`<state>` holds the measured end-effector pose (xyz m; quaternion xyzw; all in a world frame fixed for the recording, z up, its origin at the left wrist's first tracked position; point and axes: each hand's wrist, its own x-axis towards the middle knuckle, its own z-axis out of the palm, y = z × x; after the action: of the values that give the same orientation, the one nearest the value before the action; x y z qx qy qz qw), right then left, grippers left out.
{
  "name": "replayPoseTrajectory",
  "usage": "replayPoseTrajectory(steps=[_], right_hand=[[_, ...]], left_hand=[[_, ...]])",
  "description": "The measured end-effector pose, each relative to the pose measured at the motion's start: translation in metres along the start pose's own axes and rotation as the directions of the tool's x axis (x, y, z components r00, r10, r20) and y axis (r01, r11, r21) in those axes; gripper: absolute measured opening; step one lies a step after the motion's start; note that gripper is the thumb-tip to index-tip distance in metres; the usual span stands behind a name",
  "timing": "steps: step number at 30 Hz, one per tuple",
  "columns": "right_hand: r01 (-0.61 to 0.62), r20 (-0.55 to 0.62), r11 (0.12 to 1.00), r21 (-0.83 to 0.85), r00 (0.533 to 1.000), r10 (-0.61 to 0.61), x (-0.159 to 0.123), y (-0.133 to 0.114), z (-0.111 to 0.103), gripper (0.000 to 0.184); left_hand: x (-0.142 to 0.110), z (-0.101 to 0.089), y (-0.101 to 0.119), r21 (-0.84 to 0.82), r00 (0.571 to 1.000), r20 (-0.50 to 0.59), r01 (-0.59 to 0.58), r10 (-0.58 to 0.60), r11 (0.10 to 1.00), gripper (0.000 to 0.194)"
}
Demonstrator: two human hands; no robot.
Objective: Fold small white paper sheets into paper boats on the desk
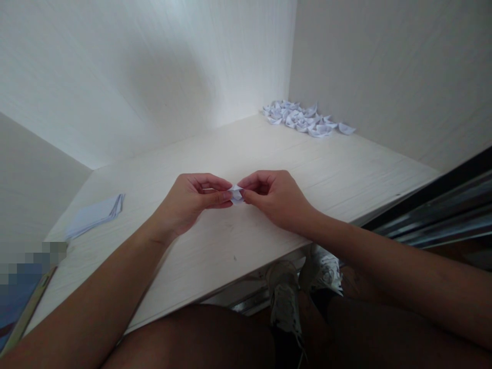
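Note:
A small folded white paper boat [236, 193] is pinched between my two hands, just above the pale wooden surface [215, 266]. My left hand [200, 197] grips its left end between thumb and fingers. On the opposite end, the thumb and fingers of my right hand [271, 195] are closed in the same way. A pointed peak of paper shows between the fingertips, while both ends are hidden by the fingers.
Many folded paper boats [303, 119] lie heaped in the far right corner against the walls. At the left is a stack of white paper sheets [96, 215]. White panels [238, 61] enclose the back and sides. Below the front edge are shoes [284, 292].

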<state>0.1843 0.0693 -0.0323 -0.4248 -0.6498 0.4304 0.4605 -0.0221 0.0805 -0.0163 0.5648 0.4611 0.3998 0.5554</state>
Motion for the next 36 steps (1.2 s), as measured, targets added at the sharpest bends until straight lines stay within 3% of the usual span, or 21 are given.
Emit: replayPoseTrajectory(steps=[16, 26, 36], right_hand=[[0.006, 0.015, 0.999, -0.033, 1.0, -0.006, 0.002, 0.006, 0.002, 0.006], [-0.013, -0.028, 0.995, -0.095, 1.0, 0.01, 0.001, 0.001, 0.005, 0.005], [-0.018, -0.06, 0.997, -0.069, 0.998, 0.014, 0.002, 0.001, 0.006, 0.008]], left_hand=[[-0.001, 0.004, -0.001, 0.129, 0.995, -0.024, -0.095, 0.099, 0.987, 0.022], [-0.007, 0.022, 0.007, 0.27, 0.968, -0.154, -0.15, 0.196, 0.951, 0.023], [-0.01, 0.023, 0.011, 0.312, 0.984, -0.116, -0.091, 0.133, 0.946, 0.018]])
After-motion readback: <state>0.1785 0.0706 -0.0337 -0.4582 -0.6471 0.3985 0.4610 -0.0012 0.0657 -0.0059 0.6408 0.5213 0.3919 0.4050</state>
